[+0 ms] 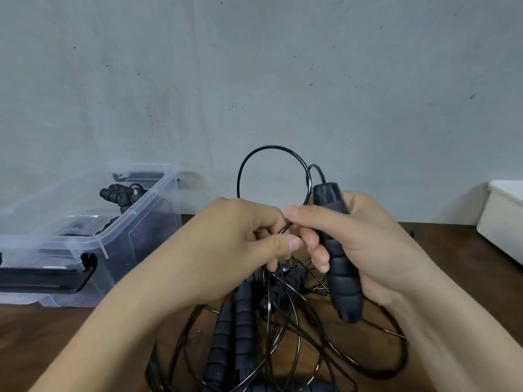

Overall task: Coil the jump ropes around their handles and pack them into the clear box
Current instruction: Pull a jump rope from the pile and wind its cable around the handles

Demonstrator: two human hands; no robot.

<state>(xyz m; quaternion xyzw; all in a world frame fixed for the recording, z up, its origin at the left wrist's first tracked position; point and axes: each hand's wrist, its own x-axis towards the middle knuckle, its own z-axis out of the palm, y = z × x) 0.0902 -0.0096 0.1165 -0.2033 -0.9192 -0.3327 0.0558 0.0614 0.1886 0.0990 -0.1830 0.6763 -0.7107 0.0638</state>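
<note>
Two hands work above the middle of a brown wooden bench (42, 349), whose far edge meets a grey, speckled wall (254, 66). At the left, against that wall, stands the clear box (158, 193), lidless, with a black latch (56, 278) on its near end. A coiled jump rope (119, 193) with ribbed dark handles already lies inside. Bare wood shows in front of the box and in a strip behind the hands, running right to a white tub (503, 222) that the frame edge cuts off.

A loose tangle of jump ropes (240, 321) lies on the bench directly beneath the hands, thin black cables looping out over the wood and several ribbed foam handles lying side by side within it.

The right hand (368, 239) has its grip closed round one foam handle (341, 267), held nearly upright, cap end up. From that cap the cable (271, 147) rises, arcs left in a round loop in front of the wall, and comes down between the hands. There the left hand (226, 244) has its grip curled about the cable, thumb tip forward, just beside the right thumb and forefinger, which meet at the same strand.
</note>
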